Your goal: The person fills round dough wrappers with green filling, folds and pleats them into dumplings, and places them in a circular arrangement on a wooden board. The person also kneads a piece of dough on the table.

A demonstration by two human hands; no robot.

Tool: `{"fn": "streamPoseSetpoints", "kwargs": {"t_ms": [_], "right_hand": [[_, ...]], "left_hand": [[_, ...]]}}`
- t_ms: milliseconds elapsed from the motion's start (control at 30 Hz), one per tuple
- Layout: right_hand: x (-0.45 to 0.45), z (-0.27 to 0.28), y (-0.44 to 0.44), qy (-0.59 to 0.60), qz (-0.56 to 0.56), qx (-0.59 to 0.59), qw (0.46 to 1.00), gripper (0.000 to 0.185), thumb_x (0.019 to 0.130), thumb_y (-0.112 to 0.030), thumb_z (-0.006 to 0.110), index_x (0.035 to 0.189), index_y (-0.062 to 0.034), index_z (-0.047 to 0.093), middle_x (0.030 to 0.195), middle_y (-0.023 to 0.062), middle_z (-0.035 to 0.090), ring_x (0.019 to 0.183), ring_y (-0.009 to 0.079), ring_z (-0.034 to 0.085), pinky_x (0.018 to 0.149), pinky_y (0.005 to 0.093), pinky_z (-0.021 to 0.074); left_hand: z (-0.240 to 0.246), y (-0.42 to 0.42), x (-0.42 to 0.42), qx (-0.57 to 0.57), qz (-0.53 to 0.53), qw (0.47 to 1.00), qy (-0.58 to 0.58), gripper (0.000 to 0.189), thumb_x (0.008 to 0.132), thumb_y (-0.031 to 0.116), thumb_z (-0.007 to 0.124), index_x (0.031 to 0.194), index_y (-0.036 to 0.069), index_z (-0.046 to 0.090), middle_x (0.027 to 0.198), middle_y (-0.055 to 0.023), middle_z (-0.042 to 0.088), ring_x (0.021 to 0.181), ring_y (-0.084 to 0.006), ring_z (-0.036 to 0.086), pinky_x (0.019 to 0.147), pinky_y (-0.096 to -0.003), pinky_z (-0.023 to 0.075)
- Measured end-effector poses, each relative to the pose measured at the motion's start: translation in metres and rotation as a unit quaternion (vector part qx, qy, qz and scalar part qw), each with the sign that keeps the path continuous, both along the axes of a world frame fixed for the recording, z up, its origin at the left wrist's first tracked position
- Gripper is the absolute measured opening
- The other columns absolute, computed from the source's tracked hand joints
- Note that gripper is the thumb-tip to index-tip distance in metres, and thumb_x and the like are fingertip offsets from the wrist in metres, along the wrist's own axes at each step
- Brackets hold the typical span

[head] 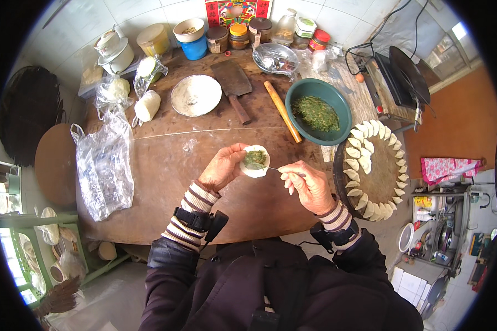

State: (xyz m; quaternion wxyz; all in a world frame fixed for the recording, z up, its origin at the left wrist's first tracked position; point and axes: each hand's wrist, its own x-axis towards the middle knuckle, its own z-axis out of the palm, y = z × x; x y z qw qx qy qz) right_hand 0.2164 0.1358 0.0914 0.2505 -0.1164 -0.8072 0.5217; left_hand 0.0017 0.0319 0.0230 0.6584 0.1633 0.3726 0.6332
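Observation:
My left hand (223, 166) holds a round white dough wrapper (264, 170) over the table's front half. Chopped green filling (255, 157) lies on the wrapper. In my right hand (308, 186) is a thin metal spoon (274, 169), its tip against the filling. Beyond my right hand stands a green plastic basin (292, 93) with more green filling (317, 113) inside. On the right, a round board (377, 169) carries several folded dumplings (364, 161), most of them set along its rim.
A wooden rolling pin (282, 111) lies left of the basin. Farther back are a cleaver (234, 85) and a white enamel bowl (196, 95). A clear plastic bag (105, 165) spreads over the table's left side. Jars (239, 37) line the tiled wall.

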Motion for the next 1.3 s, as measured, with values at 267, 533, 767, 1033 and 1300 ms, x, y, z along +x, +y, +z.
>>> {"fn": "streamPoseSetpoints", "kwargs": {"t_ms": [267, 533, 767, 1033, 1300], "right_hand": [[-0.001, -0.004, 0.000, 0.062, -0.168, -0.193, 0.965, 0.020, 0.099, -0.014, 0.043, 0.104, 0.0011, 0.055, 0.078, 0.0063, 0.058, 0.059, 0.0078, 0.052, 0.051, 0.0209, 0.0447], [-0.003, -0.022, 0.018, 0.105, -0.224, -0.285, 0.926, 0.020, 0.099, -0.016, 0.044, 0.101, 0.0015, 0.054, 0.075, 0.0076, 0.058, 0.054, 0.0091, 0.051, 0.048, 0.0215, 0.0439], [0.022, -0.069, 0.102, -0.039, -0.308, 0.106, 0.944, 0.016, 0.095, -0.009, 0.050, 0.102, -0.0008, 0.061, 0.084, 0.0083, 0.058, 0.062, 0.0161, 0.054, 0.058, 0.0254, 0.0454], [0.032, -0.117, 0.133, -0.216, -0.216, 0.361, 0.881, 0.027, 0.078, -0.002, 0.061, 0.104, -0.0070, 0.063, 0.086, 0.0092, 0.052, 0.083, 0.0301, 0.049, 0.072, 0.0403, 0.0444], [0.000, -0.021, 0.053, -0.064, -0.153, 0.235, 0.958, 0.044, 0.071, 0.005, 0.055, 0.112, -0.0084, 0.060, 0.098, 0.0127, 0.049, 0.091, 0.0295, 0.051, 0.080, 0.0380, 0.0444]], "left_hand": [[0.002, 0.001, 0.002, -0.019, 0.002, 0.993, 0.116, 0.023, 0.098, 0.016, 0.044, 0.113, 0.000, 0.052, 0.103, -0.0075, 0.061, 0.096, -0.0173, 0.062, 0.084, -0.0325, 0.0536], [-0.005, 0.002, 0.005, -0.024, 0.015, 0.980, 0.198, 0.023, 0.099, 0.018, 0.045, 0.113, 0.003, 0.054, 0.101, -0.0042, 0.062, 0.092, -0.0137, 0.061, 0.079, -0.0300, 0.0535], [0.002, -0.002, -0.003, -0.010, 0.049, 0.993, 0.110, 0.025, 0.097, 0.019, 0.049, 0.116, 0.002, 0.054, 0.106, -0.0069, 0.062, 0.097, -0.0176, 0.062, 0.084, -0.0343, 0.0533], [0.029, -0.014, -0.003, 0.017, 0.055, 0.997, 0.057, 0.027, 0.096, 0.018, 0.050, 0.116, -0.001, 0.053, 0.107, -0.0077, 0.062, 0.098, -0.0158, 0.061, 0.086, -0.0302, 0.0514], [0.045, -0.029, -0.002, 0.006, 0.032, 0.994, 0.106, 0.019, 0.097, 0.017, 0.051, 0.111, 0.005, 0.054, 0.102, -0.0020, 0.061, 0.095, -0.0109, 0.060, 0.083, -0.0255, 0.0503]]}}
